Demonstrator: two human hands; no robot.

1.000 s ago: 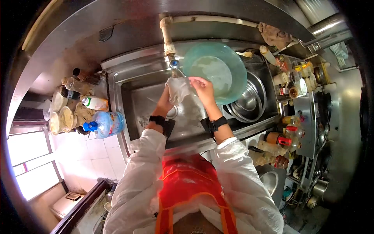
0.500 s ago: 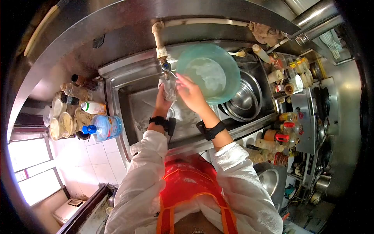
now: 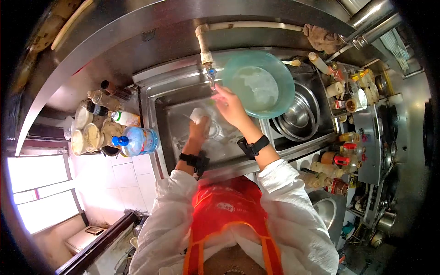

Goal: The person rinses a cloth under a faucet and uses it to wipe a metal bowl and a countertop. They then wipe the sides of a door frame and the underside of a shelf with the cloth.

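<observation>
My left hand (image 3: 200,129) is wrapped round a small whitish, see-through cup (image 3: 198,115), low over the steel sink basin (image 3: 172,123). Much of the cup is hidden by my fingers. Above and to its right, my right hand (image 3: 230,106) has its fingertips at the lever of the tap (image 3: 211,73), which has a blue top. The fingers are drawn together on the lever's end. A green plastic basin (image 3: 286,94) with cloudy water stands just right of the tap, beside my right hand.
Steel bowls (image 3: 298,112) are stacked right of the sink. A large water bottle (image 3: 140,141) and several smaller bottles and tubs line the left side. More bottles and jars (image 3: 343,160) crowd the right. A wooden spoon (image 3: 291,63) lies behind the green basin.
My left hand has lowered the cup from under the tap into the sink, towards me. My right hand stays at the tap lever. The whole view has shifted slightly.
</observation>
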